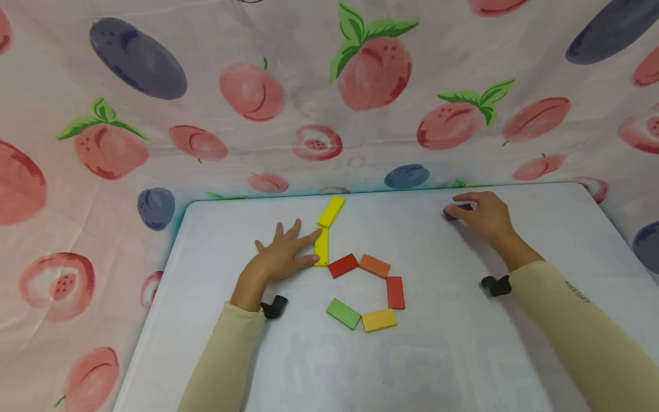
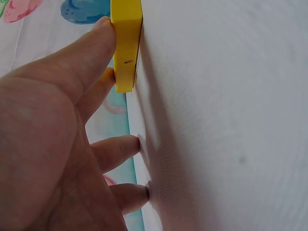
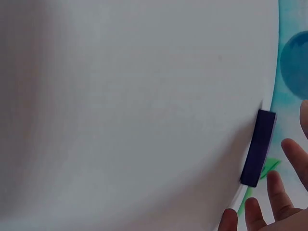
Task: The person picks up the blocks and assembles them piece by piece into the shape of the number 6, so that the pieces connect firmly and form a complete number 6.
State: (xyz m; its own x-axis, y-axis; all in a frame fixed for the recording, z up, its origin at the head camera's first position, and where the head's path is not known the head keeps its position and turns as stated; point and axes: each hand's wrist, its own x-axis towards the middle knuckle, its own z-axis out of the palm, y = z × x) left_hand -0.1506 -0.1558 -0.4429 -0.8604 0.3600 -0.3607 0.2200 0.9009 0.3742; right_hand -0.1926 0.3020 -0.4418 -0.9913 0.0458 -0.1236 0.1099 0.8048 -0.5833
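My left hand (image 1: pixel 280 254) is spread flat-fingered at the left of two yellow blocks. Its thumb and index finger touch the side of the nearer yellow block (image 1: pixel 321 249) (image 2: pixel 126 48), while other fingertips rest on the table. The farther yellow block (image 1: pixel 331 211) meets its end at an angle. Over at the far right, my right hand (image 1: pixel 488 216) hovers around a dark purple block (image 1: pixel 450 216). In the right wrist view its fingers are loosely extended and apart from the purple block (image 3: pixel 259 148), which stands on the table.
Between the hands, a red block (image 1: pixel 343 266), an orange block (image 1: pixel 374 266), another red block (image 1: pixel 395 292), an amber block (image 1: pixel 378 320) and a green block (image 1: pixel 343 313) form a partial ring. The white table (image 1: pixel 437 366) ends at a fruit-print cloth (image 1: pixel 309 86).
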